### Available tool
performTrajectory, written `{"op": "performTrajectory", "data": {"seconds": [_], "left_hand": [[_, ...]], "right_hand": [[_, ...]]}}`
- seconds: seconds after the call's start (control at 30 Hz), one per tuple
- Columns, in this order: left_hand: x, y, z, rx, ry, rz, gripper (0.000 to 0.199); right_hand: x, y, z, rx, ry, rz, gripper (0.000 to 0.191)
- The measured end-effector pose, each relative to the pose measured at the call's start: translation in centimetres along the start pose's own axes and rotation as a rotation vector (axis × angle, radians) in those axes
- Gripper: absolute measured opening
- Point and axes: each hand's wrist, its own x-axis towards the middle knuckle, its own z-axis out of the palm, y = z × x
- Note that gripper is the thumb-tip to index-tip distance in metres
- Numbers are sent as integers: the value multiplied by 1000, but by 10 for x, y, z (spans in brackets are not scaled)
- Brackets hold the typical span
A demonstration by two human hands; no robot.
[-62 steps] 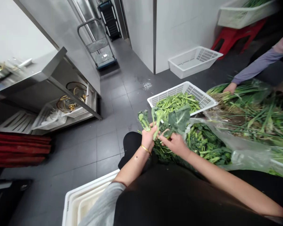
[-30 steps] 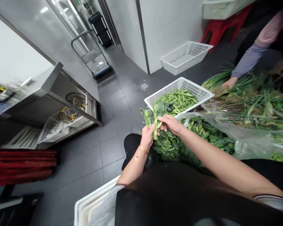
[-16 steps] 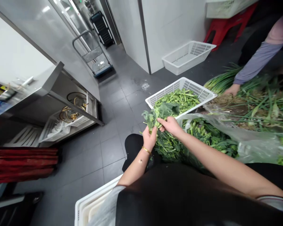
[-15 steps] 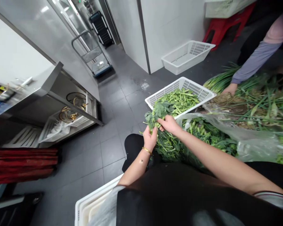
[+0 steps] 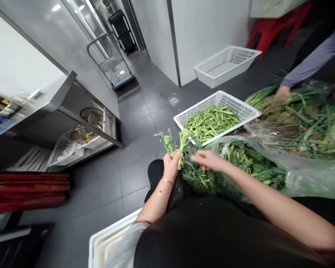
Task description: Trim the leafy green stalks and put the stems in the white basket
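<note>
My left hand (image 5: pixel 171 163) is closed round a green stalk (image 5: pixel 182 149) with leafy tops, which points up and away from me. To its right, my right hand (image 5: pixel 208 160) has its fingers curled, over the pile of leafy trimmings (image 5: pixel 201 176); whether anything small is between them cannot be made out. Just beyond both hands, a white slotted basket (image 5: pixel 248 113) holds cut green stems (image 5: pixel 212 121). Beside my right forearm, an open clear plastic bag (image 5: pixel 304 176) contains more leafy green vegetables (image 5: pixel 245 162).
At the right, another person's hand (image 5: pixel 283 91) touches a heap of long green onions (image 5: pixel 309 111). A second white basket (image 5: pixel 226 69) stands by the wall near a red stool (image 5: pixel 279 28). Left are a steel table (image 5: pixel 61 93) and a trolley (image 5: pixel 111 63); white crates (image 5: pixel 100 242) sit below.
My right hand has moved away from my left hand to the right. The stalk in my left hand now stands more upright. The other person's hand has shifted over the onions.
</note>
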Motion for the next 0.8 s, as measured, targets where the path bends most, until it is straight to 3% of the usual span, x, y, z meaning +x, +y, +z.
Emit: {"op": "performTrajectory", "data": {"seconds": [0.07, 0.13, 0.2, 0.27, 0.33, 0.43, 0.53, 0.6, 0.7, 0.8], "left_hand": [[-7, -10, 10, 83, -3, 27, 43], [-8, -15, 21, 63, 32, 24, 42], [-3, -13, 27, -19, 84, -12, 40], [5, -6, 28, -106, 69, -90, 37], [12, 2, 25, -200, -34, -227, 32], [14, 6, 20, -372, -191, -415, 29], [8, -1, 23, -424, -279, -523, 31], [5, -7, 27, -366, -304, -549, 32], [6, -12, 35, -203, -300, -444, 38], [10, -14, 48, -61, -279, -311, 47]], "right_hand": [[2, -22, -6, -13, 192, -59, 44], [-4, -39, 3, -201, 370, -159, 43], [-18, -44, 21, -384, 336, -372, 39], [-32, -38, 34, -455, 113, -540, 35], [-39, -23, 32, -445, -67, -444, 31], [-26, -6, 1, -83, -99, -128, 49], [-2, -3, -29, 580, 9, -105, 53], [9, -5, -35, 833, 123, -134, 50], [16, -3, -27, 872, 272, -32, 47], [14, 6, -18, 709, 467, 32, 42]]}}
